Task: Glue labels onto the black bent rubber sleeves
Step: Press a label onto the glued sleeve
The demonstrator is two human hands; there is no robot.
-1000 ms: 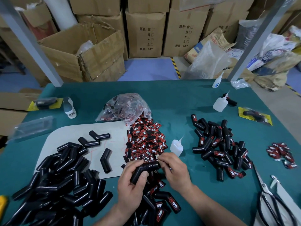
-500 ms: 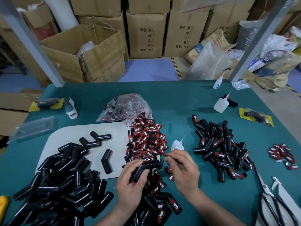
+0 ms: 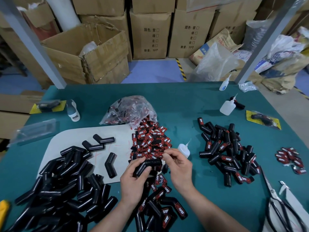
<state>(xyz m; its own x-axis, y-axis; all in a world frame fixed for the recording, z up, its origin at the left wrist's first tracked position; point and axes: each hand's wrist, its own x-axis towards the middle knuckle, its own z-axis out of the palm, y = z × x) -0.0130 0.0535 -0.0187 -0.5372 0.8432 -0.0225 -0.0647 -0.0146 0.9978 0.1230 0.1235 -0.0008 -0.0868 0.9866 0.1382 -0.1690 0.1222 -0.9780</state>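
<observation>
I see L hand [image 3: 133, 180] fingers wrapped round one bent sleeve [image 3: 149, 163]. R hand [image 3: 181, 167] fingers pinch by label pile [image 3: 150, 141] at sleeve's 12 o'clock, can't tell if holding one.

This is a small factory assembly workshop. Stacked cardboard cartons [image 3: 150, 34] printed with tick-box lists stand beyond the far edge of a green-covered bench [image 3: 184, 104], with hazard-striped tape [image 3: 181, 69] on the floor there. Black bent rubber sleeves [image 3: 55, 190] are heaped at the bench's near left corner, with piled labels [image 3: 150, 141] mid-bench and glue bottles [image 3: 227, 107] towards its far right corner.
</observation>
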